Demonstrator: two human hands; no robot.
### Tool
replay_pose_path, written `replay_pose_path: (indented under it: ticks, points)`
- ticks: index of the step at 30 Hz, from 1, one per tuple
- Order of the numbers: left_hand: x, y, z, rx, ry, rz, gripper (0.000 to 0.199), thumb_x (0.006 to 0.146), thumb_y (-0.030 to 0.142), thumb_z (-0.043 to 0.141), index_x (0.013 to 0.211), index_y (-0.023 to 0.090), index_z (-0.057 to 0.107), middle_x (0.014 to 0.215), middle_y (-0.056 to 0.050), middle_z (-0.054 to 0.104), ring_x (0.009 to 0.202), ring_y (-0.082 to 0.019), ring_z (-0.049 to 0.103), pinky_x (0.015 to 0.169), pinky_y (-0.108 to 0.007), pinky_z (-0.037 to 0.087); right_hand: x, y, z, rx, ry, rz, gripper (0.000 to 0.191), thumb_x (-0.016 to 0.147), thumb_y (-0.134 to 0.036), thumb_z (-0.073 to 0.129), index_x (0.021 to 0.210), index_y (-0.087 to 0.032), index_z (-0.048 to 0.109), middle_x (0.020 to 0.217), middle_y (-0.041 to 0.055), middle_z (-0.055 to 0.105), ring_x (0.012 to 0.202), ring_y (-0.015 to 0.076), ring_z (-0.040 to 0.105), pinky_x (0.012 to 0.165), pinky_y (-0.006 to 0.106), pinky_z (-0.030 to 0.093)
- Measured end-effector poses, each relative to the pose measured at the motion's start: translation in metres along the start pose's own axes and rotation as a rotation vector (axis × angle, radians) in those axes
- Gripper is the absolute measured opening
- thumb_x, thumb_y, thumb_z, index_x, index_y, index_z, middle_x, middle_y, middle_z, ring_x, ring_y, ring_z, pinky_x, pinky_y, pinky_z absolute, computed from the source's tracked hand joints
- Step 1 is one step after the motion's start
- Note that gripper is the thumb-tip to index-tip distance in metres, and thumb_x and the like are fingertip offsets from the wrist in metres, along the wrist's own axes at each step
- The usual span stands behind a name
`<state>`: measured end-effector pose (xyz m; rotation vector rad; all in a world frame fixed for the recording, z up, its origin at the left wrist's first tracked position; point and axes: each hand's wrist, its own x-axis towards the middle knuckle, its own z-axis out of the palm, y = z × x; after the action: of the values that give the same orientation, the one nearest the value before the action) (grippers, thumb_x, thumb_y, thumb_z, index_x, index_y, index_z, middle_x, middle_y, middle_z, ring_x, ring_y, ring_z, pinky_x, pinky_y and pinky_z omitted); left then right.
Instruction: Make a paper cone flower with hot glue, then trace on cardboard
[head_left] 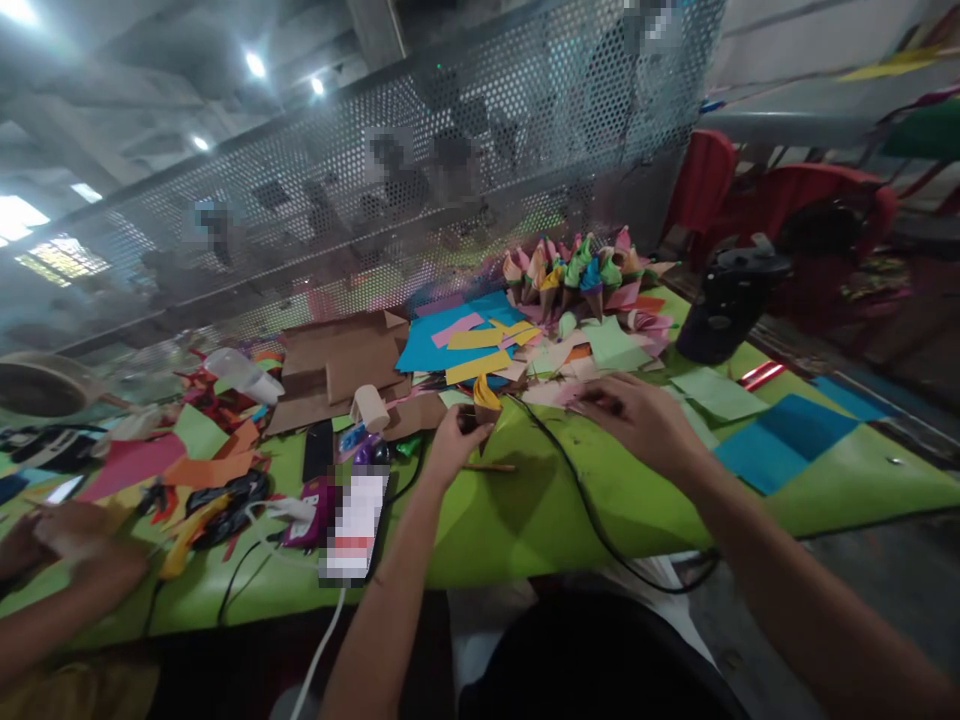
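Observation:
My left hand is closed around a small paper ice-cream cone, with a brown cone below and a yellow swirl on top, held upright above the green table. To the right, my right hand hovers over paper scraps, thumb and fingers drawn together in a pinch. Whatever is between those fingertips, if anything, is too blurred to make out. Under my left hand lies a thin brown stick like a pencil. A black cable runs between my two hands.
Finished paper cones stand bunched at the back, near a dark tumbler. Blue sheets lie right. Brown card, a phone and a tape roll lie left. Another person's hands are at far left.

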<state>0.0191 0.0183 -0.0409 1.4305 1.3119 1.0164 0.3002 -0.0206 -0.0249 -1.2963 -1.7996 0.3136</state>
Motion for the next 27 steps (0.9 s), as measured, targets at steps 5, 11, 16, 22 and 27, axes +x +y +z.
replay_pose_path:
  ticks: [5, 11, 16, 22, 27]
  points:
    - [-0.009, -0.001, -0.004, -0.001, -0.018, -0.005, 0.039, 0.067, 0.033, 0.083, 0.097, 0.015, 0.064, 0.099, -0.008, 0.073, 0.095, -0.022, 0.065, 0.093, -0.038, 0.048, -0.027, 0.045, -0.021, -0.105, 0.068, 0.119, 0.024, 0.086, -0.045, 0.065, 0.084, -0.023, 0.074, 0.077, 0.0059, 0.068, 0.059, 0.0197, 0.059, 0.052, 0.030, 0.038]
    - [-0.015, 0.008, 0.020, -0.151, -0.155, 0.027, 0.042, 0.067, 0.033, 0.084, 0.101, 0.016, 0.066, 0.101, -0.007, 0.072, 0.096, -0.020, 0.064, 0.092, -0.035, 0.048, -0.016, 0.016, -0.011, 0.331, -0.067, 0.134, 0.022, 0.087, -0.042, 0.065, 0.091, -0.025, 0.077, 0.088, 0.0048, 0.073, 0.080, 0.0223, 0.067, 0.069, 0.034, 0.050]
    - [-0.024, 0.017, 0.037, -0.243, -0.226, 0.055, 0.042, 0.066, 0.035, 0.086, 0.099, 0.018, 0.067, 0.098, -0.006, 0.071, 0.096, -0.019, 0.063, 0.087, -0.031, 0.049, 0.003, -0.019, 0.008, 0.495, -0.099, 0.089, 0.022, 0.086, -0.041, 0.066, 0.091, -0.024, 0.079, 0.086, 0.0042, 0.071, 0.082, 0.0202, 0.065, 0.075, 0.033, 0.051]
    - [-0.033, 0.023, 0.039, -0.350, -0.271, 0.030, 0.040, 0.066, 0.036, 0.087, 0.097, 0.020, 0.069, 0.097, -0.005, 0.072, 0.093, -0.018, 0.064, 0.087, -0.031, 0.050, 0.010, -0.028, 0.015, 0.486, -0.159, 0.029, 0.017, 0.084, -0.036, 0.069, 0.085, -0.023, 0.079, 0.081, 0.0035, 0.068, 0.079, 0.0188, 0.063, 0.074, 0.032, 0.049]
    - [-0.034, 0.017, 0.038, -0.417, -0.280, -0.026, 0.041, 0.063, 0.037, 0.090, 0.094, 0.019, 0.069, 0.089, -0.003, 0.072, 0.080, -0.015, 0.064, 0.076, -0.028, 0.050, 0.012, -0.029, 0.014, 0.410, -0.176, -0.026, 0.015, 0.086, -0.030, 0.065, 0.080, -0.021, 0.074, 0.080, 0.0035, 0.067, 0.079, 0.0187, 0.062, 0.075, 0.033, 0.048]
